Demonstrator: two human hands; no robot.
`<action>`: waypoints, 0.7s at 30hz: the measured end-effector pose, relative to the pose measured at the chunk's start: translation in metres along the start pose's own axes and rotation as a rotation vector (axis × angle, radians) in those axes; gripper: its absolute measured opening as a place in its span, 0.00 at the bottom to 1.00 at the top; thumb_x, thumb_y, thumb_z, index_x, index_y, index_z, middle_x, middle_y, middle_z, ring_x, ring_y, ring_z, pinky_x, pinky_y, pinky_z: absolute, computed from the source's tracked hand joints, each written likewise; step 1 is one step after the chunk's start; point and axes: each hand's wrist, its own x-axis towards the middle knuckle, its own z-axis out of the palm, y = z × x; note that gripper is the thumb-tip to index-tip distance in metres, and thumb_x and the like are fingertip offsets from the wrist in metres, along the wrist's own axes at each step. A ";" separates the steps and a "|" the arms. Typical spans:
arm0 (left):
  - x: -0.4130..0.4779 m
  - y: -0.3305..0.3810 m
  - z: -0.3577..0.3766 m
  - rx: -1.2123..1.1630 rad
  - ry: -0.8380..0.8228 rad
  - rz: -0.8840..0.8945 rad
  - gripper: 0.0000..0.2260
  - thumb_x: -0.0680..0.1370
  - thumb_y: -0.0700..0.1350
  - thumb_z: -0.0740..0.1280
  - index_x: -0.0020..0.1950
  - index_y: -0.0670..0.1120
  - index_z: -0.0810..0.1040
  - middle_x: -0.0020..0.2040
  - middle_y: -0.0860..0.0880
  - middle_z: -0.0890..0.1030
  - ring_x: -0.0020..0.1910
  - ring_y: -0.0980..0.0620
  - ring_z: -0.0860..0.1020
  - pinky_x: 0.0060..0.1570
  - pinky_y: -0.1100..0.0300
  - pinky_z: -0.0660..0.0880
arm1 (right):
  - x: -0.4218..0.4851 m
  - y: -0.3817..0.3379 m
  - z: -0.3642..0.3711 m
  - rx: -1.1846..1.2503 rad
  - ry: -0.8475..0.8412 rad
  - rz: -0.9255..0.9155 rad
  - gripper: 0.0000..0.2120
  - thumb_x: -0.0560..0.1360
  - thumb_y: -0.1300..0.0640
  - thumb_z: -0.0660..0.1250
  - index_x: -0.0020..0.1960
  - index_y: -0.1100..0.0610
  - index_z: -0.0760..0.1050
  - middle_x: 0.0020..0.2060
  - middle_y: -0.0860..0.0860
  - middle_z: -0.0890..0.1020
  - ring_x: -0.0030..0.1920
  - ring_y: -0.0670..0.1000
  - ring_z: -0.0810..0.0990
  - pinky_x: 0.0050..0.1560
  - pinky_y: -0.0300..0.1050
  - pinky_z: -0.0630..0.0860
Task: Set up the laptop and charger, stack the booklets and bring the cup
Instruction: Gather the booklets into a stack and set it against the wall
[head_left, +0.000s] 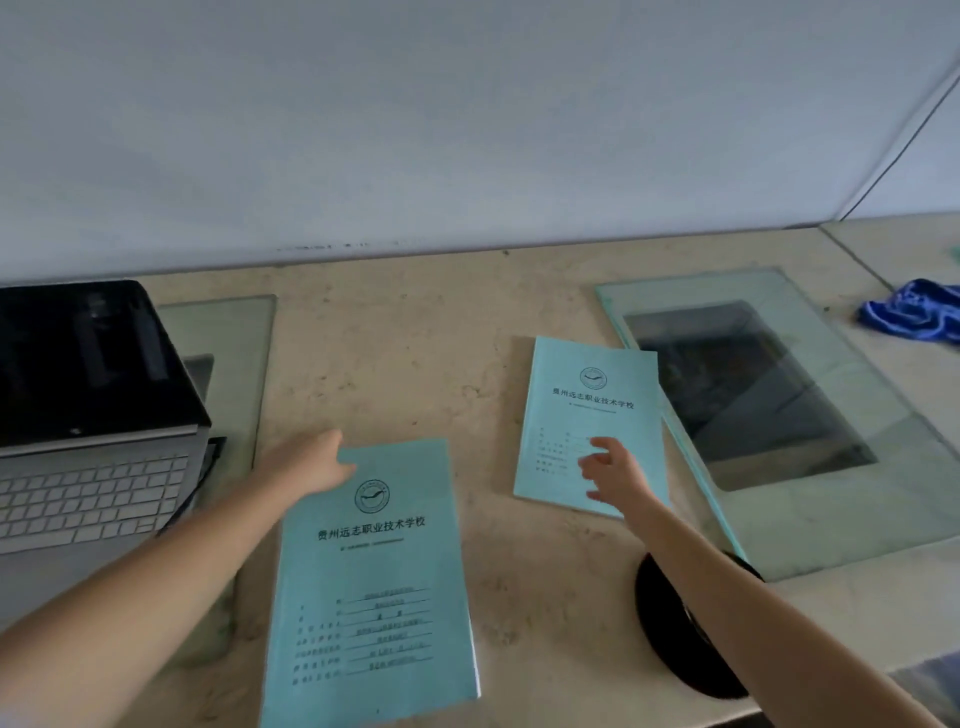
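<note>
My left hand lies at the top left corner of the near booklet. Its fingers are out of sight at that corner, so I cannot tell whether they pinch the cover or only rest on it. The booklet lies flat on the tabletop, cover up, running from that hand back toward me.

My right hand is over the lower part of the far booklet, fingers loosely spread and holding nothing. I cannot tell if they touch the cover. This booklet lies flat too, well apart from the near one, and a second edge shows along its top right, as if another lies under it. Its right side laps over the edge of a glass pane, which lies to the right of this hand.

The laptop stands open to the left of my left hand, screen dark, keyboard toward me. A black round thing lies under my right forearm; I cannot make out what it is. A blue cloth lies far beyond the right hand, past the pane.
</note>
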 end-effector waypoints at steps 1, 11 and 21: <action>0.004 0.016 -0.002 -0.028 0.022 0.016 0.22 0.75 0.56 0.64 0.65 0.46 0.71 0.64 0.47 0.76 0.59 0.47 0.76 0.53 0.57 0.72 | 0.010 -0.001 -0.016 0.049 0.034 0.018 0.21 0.76 0.63 0.64 0.68 0.59 0.66 0.52 0.56 0.77 0.48 0.54 0.76 0.49 0.52 0.77; 0.059 0.193 -0.003 -0.688 -0.184 0.113 0.23 0.77 0.50 0.65 0.68 0.43 0.69 0.68 0.44 0.73 0.65 0.47 0.72 0.64 0.54 0.69 | 0.073 0.008 -0.111 -0.014 0.159 0.097 0.16 0.73 0.64 0.62 0.57 0.72 0.73 0.36 0.55 0.73 0.39 0.54 0.71 0.43 0.50 0.70; 0.086 0.256 0.023 -1.001 -0.090 -0.072 0.22 0.75 0.44 0.66 0.67 0.42 0.66 0.56 0.47 0.74 0.52 0.51 0.72 0.50 0.58 0.66 | 0.086 0.012 -0.111 0.054 0.080 0.062 0.10 0.73 0.62 0.61 0.48 0.54 0.80 0.46 0.57 0.85 0.48 0.62 0.83 0.53 0.62 0.80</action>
